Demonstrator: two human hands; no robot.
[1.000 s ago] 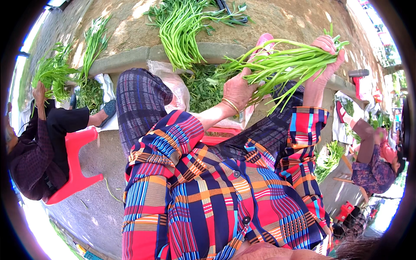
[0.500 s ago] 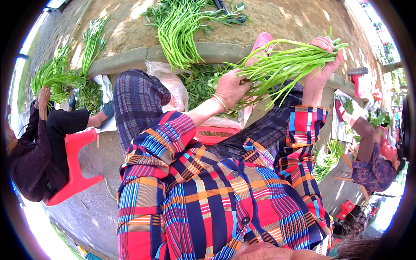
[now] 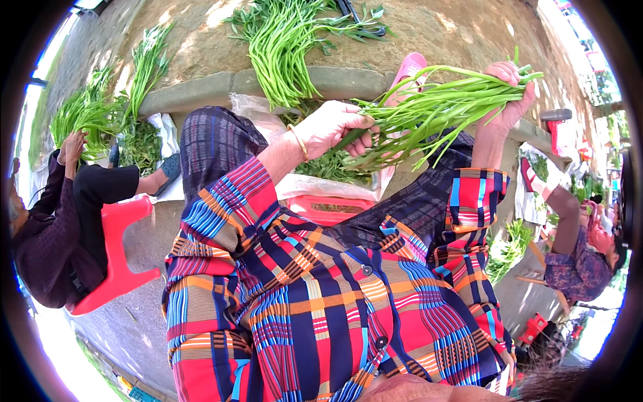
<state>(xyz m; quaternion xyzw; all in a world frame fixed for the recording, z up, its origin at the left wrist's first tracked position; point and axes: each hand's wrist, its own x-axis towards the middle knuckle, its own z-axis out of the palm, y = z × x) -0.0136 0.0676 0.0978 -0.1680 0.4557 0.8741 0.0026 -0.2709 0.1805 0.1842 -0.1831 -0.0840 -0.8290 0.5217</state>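
Head view: above the grey concrete curb point(image 3: 187, 95), you hold up a bundle of long, slender, bright green stems point(image 3: 455, 100). Your right hand point(image 3: 508, 95) is closed firmly round its gathered ends. Your left hand point(image 3: 333, 130) is half curled at the loose ends, against a narrow dark green leaf point(image 3: 349, 138); whether it grips that leaf, I cannot tell.

The work looks part done: your stems seem mostly bare, and a loose heap of green leaves point(image 3: 328, 167) lies on your side of the curb. Draped across the curb, a thick pile of leafy green stems point(image 3: 278, 60) keeps its foliage, so it seems not yet done.

Your bundle's long axis runs sideways, slanting across the curb's line: gathered ends point right, loose ends fan left and slightly towards you.
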